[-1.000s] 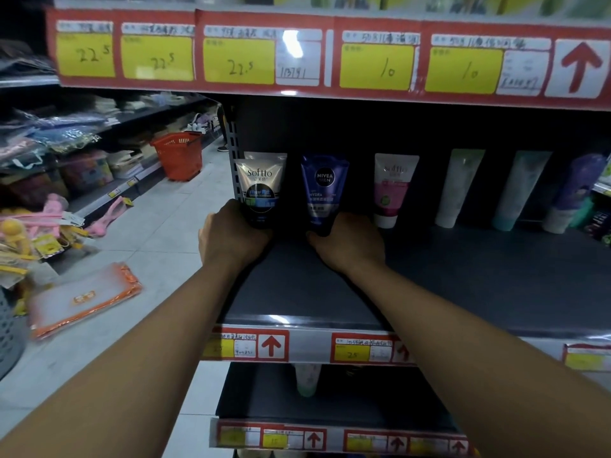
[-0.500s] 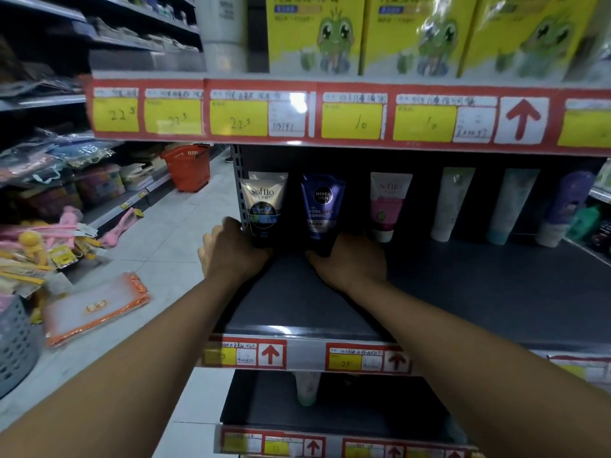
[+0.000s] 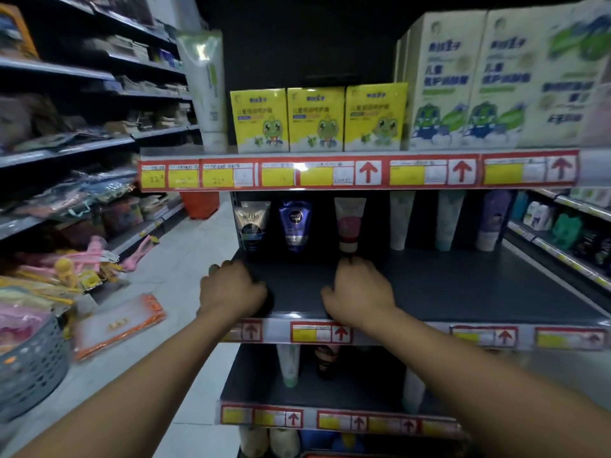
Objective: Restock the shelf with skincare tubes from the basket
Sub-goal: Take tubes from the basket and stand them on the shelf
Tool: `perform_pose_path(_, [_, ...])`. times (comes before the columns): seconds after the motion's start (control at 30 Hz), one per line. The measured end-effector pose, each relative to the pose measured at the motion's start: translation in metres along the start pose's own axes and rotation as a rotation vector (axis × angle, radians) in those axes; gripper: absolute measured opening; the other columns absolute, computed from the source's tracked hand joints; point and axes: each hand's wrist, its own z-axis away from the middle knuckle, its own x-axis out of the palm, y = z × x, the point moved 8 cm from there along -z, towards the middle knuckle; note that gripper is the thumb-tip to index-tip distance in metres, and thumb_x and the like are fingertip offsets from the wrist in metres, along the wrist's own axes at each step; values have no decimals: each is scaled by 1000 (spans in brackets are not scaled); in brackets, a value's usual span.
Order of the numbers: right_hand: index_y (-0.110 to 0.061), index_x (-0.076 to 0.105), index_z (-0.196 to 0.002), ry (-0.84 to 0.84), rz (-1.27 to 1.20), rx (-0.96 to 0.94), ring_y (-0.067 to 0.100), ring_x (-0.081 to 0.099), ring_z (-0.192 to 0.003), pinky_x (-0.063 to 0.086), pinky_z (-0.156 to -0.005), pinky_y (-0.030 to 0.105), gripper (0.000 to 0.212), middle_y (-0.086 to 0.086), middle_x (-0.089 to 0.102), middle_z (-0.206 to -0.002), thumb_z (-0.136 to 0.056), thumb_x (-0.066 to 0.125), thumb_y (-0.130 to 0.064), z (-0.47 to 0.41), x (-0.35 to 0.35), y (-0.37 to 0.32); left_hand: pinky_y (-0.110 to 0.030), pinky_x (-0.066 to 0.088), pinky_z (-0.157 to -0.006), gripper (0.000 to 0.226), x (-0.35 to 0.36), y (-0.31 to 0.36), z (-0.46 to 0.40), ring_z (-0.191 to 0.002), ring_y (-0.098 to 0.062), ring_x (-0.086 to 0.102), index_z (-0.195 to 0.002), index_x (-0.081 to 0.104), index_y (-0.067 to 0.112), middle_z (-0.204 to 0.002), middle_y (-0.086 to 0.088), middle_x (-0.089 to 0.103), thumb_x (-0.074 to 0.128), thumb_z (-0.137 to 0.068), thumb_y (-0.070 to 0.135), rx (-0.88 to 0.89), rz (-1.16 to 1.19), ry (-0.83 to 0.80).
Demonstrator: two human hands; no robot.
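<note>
A grey Softto tube [image 3: 252,226] and a dark blue Nivea tube [image 3: 295,224] stand cap-down at the back left of the dark shelf [image 3: 463,292]. A white and pink tube [image 3: 349,223] stands to their right, with several pale tubes beyond. My left hand [image 3: 233,289] hovers over the shelf's front left corner, fingers curled, holding nothing. My right hand [image 3: 358,294] is near the front edge below the pink tube, fingers also curled and holding nothing. Both hands are apart from the tubes. A grey perforated basket [image 3: 31,365] sits at lower left.
Yellow frog-printed boxes [image 3: 315,119] and tall pale boxes [image 3: 463,84] fill the shelf above. Red and yellow price strips [image 3: 363,173] line each shelf edge. More tubes stand on the shelf below. An orange-trimmed pouch [image 3: 119,325] lies on the floor; an orange basket [image 3: 200,204] stands down the aisle.
Both hands have let go of the Softto and Nivea tubes and pulled back toward the shelf's front edge. The view has tilted upward, showing the boxed shelf above.
</note>
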Motion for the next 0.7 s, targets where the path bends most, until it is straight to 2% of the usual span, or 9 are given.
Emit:
perform_pose_path(0.2, [-10,57,-111,70,19,-35,29,55,-108,41,-73,35,38,10,58,-116,-89,56,-40,53,-34,27,-36,43,-73,32,-32,58,55,-103,-35,59,-92,60,15,-106,-12,67,58,-82,46,113,27,46])
perform_pose_path(0.3, [-10,57,-110,87,17,-41,29,56,-107,44,-74,36,36,10,59,-114,-90,55,-40,78,-48,45,-40,50,-81,39,-42,88,82,-105,-33,59,-104,66,15,-109,-10,65,57,-83,47,151,78,36])
perform_pose_path(0.4, [-11,57,-108,116,6,-23,30,57,-106,45,-76,36,34,10,59,-113,-89,55,-39,101,-61,64,-40,51,-86,41,-46,114,108,-111,-32,57,-111,67,17,-114,-7,64,59,-83,46,189,123,29])
perform_pose_path(0.57, [-10,57,-108,104,-6,15,34,60,-107,49,-80,38,35,12,61,-112,-88,56,-39,137,-63,91,-34,42,-74,33,-32,138,149,-105,-28,58,-105,63,18,-108,-5,63,59,-83,43,268,183,2])
perform_pose_path(0.7, [-11,59,-107,84,-29,66,32,62,-102,50,-75,38,35,10,62,-110,-86,54,-40,163,-48,113,-34,41,-69,28,-10,148,181,-98,-29,61,-105,60,21,-109,-3,62,58,-86,42,302,177,-61])
